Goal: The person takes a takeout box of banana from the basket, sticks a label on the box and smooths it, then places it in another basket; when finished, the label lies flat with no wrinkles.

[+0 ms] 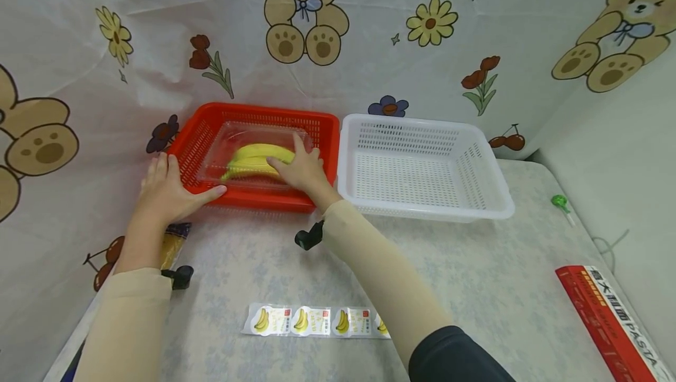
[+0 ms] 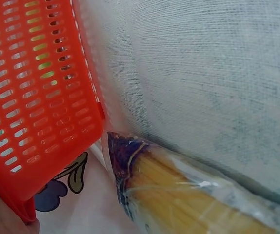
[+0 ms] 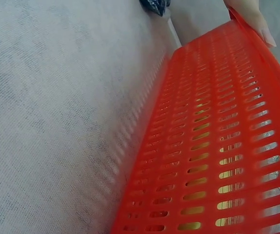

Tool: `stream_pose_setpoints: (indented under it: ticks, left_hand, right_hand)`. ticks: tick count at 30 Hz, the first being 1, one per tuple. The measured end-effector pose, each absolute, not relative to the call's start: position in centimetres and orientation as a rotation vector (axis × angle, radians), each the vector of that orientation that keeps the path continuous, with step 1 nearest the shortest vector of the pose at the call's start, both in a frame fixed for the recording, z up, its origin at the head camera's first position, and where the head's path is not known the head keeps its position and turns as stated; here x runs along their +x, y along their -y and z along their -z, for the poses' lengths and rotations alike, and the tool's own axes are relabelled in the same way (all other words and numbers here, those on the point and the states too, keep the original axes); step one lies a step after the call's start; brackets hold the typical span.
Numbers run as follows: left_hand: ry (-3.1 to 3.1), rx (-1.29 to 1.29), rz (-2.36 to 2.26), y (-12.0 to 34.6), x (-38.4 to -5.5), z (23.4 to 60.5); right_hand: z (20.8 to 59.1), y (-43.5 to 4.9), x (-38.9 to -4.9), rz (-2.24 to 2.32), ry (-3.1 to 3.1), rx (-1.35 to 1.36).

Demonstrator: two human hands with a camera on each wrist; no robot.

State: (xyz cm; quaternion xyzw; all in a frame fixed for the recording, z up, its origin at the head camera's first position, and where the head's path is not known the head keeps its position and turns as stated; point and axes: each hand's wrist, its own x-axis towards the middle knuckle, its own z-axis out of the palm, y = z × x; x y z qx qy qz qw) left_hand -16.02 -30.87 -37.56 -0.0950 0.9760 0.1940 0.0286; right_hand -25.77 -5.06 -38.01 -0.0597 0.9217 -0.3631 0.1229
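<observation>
One left hand (image 1: 165,193), fingers splayed, rests on the red basket (image 1: 259,199); right hand (image 1: 305,171), also splayed, touches the clear banana box (image 1: 248,160) inside, toward the white basket's (image 1: 422,209) nine o'clock. Uneven pressure could dent it.

Head view's brightly lit; wrist shots are left dimmer and kinda soft. Glare's caught on the spaghetti bag (image 2: 179,190), and the desk (image 3: 47,97) is tinted pinkish beside the red basket (image 3: 212,146).

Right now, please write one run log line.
left hand: on rim of red basket; right hand: at clear container; bananas: in container; container: in red basket; white basket: alongside
</observation>
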Motion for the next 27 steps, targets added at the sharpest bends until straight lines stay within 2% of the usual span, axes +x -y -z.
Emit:
stream_pose_setpoints:
  ticks: [27]
  left_hand:
    - [-3.007,-0.303,-0.613,30.62,-15.82,37.47]
  right_hand:
    - [38.5,4.7,-26.28,1.174,-2.585,-0.182]
